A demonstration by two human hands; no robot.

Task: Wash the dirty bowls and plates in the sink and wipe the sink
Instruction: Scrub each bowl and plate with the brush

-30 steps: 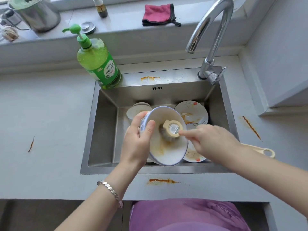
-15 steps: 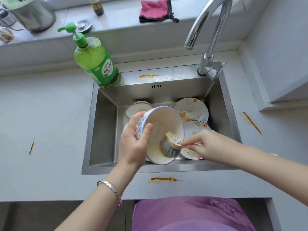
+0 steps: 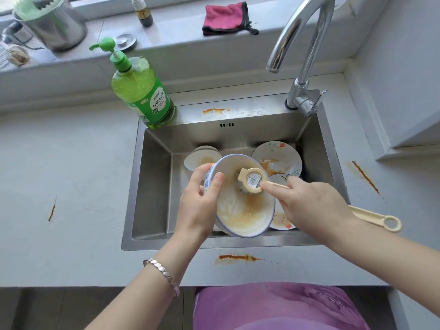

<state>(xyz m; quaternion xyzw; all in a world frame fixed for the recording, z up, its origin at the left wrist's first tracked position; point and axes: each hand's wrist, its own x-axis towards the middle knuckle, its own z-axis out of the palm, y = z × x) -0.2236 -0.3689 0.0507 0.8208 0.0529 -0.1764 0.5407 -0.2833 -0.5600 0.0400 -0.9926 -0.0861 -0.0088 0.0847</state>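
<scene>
1. Head view, nearest first: an orange smear lies on the counter just in front of the sink, so the wiping is not yet done.
2. The left hand grips the rim of the bowl, thumb inside, and holds it tilted above the basin. Brownish residue and pale suds coat its inside.
3. The right hand is wrapped round the handle of the brush, whose bristles press on the bowl's upper wall. I judge this the scrubbing step. The next move should be to sweep the lower wall, where the residue pools, then rinse.
4. Behind, in the sink, lie a sauce-stained plate, a second plate and a small bowl, all unwashed.
5. Farthest are the soap bottle, largely full, on the sink's back corner, and the faucet, which shows no water.
</scene>
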